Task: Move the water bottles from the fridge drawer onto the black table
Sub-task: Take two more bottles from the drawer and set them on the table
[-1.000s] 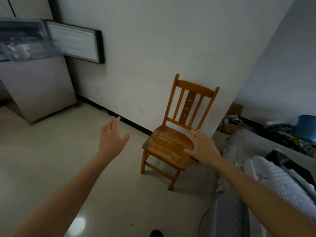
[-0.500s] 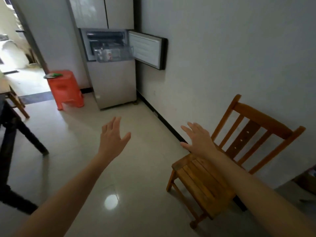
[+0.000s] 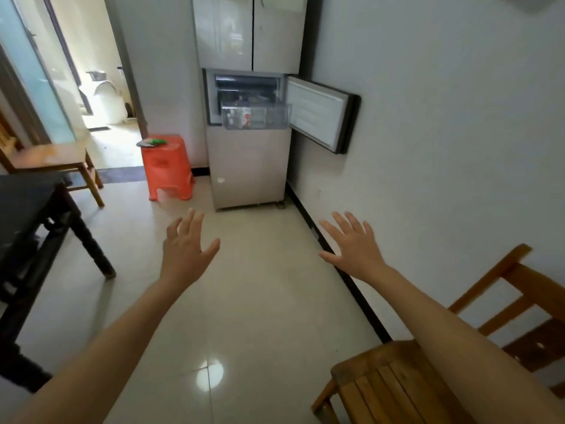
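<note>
Now both hands, left hand point(image 3: 186, 252) and right hand point(image 3: 354, 246), hang empty with fingers spread above glossy floor tiles point(image 3: 260, 301), bottles far ahead in the clear plastic fridge drawer point(image 3: 256, 117), dark matte black table point(image 3: 27, 203) at left.

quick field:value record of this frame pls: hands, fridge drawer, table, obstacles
left hand: open, empty, raised over the floor
right hand: open, empty, fingers spread
fridge: far end of the room, against the right wall
fridge door: swung open to the right
fridge drawer: pulled out, clear plastic, contents blurred; bottles not confirmable
black table: left edge of view, visible top bare
red stool: left of the fridge, small items on top
wooden chair: near right, by the wall
path to fridge: open tiled floor
</note>
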The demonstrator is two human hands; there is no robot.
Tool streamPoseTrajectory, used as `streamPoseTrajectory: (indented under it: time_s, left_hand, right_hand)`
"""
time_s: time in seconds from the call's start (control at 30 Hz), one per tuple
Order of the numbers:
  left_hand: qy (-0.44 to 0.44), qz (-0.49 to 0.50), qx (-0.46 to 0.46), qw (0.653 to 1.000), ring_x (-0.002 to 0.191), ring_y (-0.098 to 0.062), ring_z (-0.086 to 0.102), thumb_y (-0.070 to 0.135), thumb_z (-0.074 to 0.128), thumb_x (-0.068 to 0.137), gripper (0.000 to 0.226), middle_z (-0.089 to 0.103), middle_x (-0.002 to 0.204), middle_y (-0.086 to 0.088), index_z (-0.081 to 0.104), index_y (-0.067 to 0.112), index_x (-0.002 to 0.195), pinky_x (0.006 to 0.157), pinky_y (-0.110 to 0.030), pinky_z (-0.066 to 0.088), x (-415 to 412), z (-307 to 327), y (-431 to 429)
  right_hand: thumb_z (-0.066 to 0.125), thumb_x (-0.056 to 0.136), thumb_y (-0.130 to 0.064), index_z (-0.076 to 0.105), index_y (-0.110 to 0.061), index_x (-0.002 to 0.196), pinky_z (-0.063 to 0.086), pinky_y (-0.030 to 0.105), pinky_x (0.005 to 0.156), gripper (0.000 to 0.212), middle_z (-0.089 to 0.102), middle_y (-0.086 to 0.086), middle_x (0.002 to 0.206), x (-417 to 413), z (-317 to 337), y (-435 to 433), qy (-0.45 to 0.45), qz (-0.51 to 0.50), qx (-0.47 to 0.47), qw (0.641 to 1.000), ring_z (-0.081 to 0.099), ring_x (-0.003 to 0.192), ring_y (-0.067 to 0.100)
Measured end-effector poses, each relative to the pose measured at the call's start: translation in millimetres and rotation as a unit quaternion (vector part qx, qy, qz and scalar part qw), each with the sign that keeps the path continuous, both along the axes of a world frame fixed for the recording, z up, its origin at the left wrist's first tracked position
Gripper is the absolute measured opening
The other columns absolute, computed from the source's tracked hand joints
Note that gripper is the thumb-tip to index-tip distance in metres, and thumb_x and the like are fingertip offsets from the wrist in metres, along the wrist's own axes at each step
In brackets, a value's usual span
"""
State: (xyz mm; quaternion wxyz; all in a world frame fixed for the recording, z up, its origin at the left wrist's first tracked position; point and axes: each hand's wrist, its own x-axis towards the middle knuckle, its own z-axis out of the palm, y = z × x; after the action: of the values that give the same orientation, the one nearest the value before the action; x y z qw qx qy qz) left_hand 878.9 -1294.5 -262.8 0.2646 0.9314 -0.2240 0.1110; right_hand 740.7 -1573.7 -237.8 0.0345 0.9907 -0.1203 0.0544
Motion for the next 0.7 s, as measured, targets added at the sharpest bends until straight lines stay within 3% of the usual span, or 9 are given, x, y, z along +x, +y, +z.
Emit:
streamPoseTrajectory:
  time_s: [0.43,0.5,0.57,0.63,0.7]
  left_hand:
    - [-0.011,-0.019,0.032,0.999,0.139,-0.035,0.016,0.041,0.055,0.088,0.068,0.022,0.153,-0.013,0.029,0.01,0.143,0.107,-0.053,0.024,161.2,4.4,-147.8]
    - [-0.013,-0.009,0.033,0.999,0.14,-0.035,0.013,0.055,0.046,0.087,0.074,0.019,0.154,-0.011,0.027,0.012,0.144,0.109,-0.051,0.02,183.8,3.4,-174.9]
    - [-0.014,0.002,0.026,1.0,0.141,-0.034,0.01,0.07,0.023,0.074,0.09,0.017,0.155,-0.009,0.025,0.014,0.145,0.11,-0.049,0.017,205.5,7.9,-200.1]
    - [-0.02,0.003,0.02,1.0,0.142,-0.033,0.008,0.073,0.01,0.065,0.099,0.015,0.155,-0.008,0.024,0.016,0.145,0.111,-0.047,0.013,221.8,11.7,-218.6]
    - [-0.03,0.016,0.008,0.999,0.142,-0.033,0.008,0.072,0.011,0.065,0.099,0.017,0.155,-0.009,0.026,0.016,0.145,0.112,-0.047,0.012,242.2,17.3,-232.1]
  right_hand:
    - [0.039,0.091,-0.055,0.01,-0.032,0.147,0.004,0.047,0.114,0.068,0.004,0.002,0.157,134.3,-12.1,-160.4,0.038,-0.035,-0.014,0.999,-0.002,0.144,0.023]
    - [0.038,0.091,-0.055,0.009,-0.032,0.147,0.004,0.047,0.114,0.068,0.004,0.002,0.157,157.7,-9.9,-191.3,0.03,-0.039,-0.021,0.999,-0.002,0.144,0.022]
    - [0.038,0.091,-0.056,0.008,-0.031,0.148,0.005,0.048,0.114,0.069,0.005,0.002,0.157,186.0,-5.1,-219.3,0.014,-0.051,-0.015,0.998,-0.001,0.144,0.023]
    - [0.038,0.091,-0.055,0.007,-0.031,0.148,0.006,0.047,0.114,0.069,0.006,0.002,0.157,210.3,-0.7,-235.4,0.012,-0.051,-0.004,0.999,-0.001,0.144,0.023]
    - [0.038,0.091,-0.055,0.008,-0.03,0.148,0.005,0.047,0.114,0.069,0.005,0.002,0.157,237.9,0.2,-248.2,0.016,-0.032,-0.001,0.999,-0.001,0.144,0.022]
